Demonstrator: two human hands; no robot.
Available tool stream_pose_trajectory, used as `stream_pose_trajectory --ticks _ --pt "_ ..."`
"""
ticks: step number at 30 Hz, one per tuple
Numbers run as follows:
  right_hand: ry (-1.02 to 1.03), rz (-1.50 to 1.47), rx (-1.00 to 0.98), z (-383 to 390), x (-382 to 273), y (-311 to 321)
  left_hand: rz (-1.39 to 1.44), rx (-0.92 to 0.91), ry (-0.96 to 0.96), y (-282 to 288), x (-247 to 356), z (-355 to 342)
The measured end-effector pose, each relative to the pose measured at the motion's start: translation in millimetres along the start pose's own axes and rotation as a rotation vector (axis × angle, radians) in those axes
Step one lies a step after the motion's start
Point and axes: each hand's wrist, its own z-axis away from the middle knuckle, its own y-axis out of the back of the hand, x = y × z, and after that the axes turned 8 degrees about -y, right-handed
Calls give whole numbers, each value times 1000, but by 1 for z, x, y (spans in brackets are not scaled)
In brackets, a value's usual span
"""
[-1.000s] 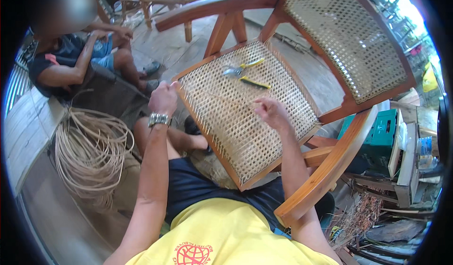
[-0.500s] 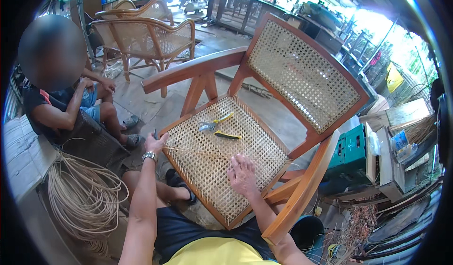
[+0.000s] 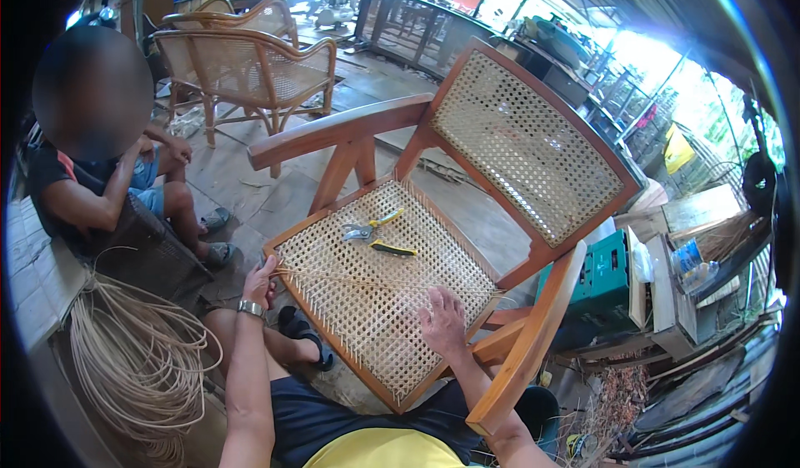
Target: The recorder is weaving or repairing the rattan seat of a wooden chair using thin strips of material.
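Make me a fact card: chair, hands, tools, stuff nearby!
Chair: brown wood, woven back, woven seat
Left hand: at the seat's left edge, beside a thin strand
Right hand: fingers spread, on or just above the seat
Tools: yellow-handled cutter and black-and-yellow handle, maybe joined, on the seat
Nearby: bundle of strands, seated person, green crate

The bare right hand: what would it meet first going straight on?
Probably the yellow-and-black tool handle on the pale cane seat, though depth is unclear; it might just miss.
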Motion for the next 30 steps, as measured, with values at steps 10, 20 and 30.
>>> stream_pose_trajectory --ticks 10,20,30 --pt "-135 165 -32 21 12 -25 -156 112 -177 4 -28 14" --pt "152 -325 -211 -66 -19 -39 -15 134 -595 -73 48 70" --pt "232 -314 -249 -63 -50 -53 -320 -62 -493 -96 8 70"
